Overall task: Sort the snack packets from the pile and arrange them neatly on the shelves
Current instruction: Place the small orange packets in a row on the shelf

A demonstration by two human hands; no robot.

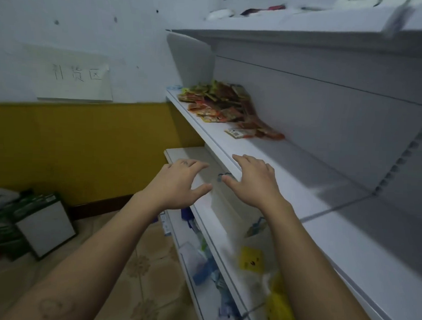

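A pile of red, orange and green snack packets lies at the far left end of a white shelf. One packet lies a little apart, nearer to me. My left hand hovers in front of the shelf edge with fingers spread, holding nothing. My right hand is beside it, fingers relaxed over the shelf's front lip, also empty. Both hands are well short of the pile.
Lower shelves hold blue, white and yellow packages. An upper shelf carries a few items. A paper sign hangs on the wall. Boxes stand on the tiled floor at the left.
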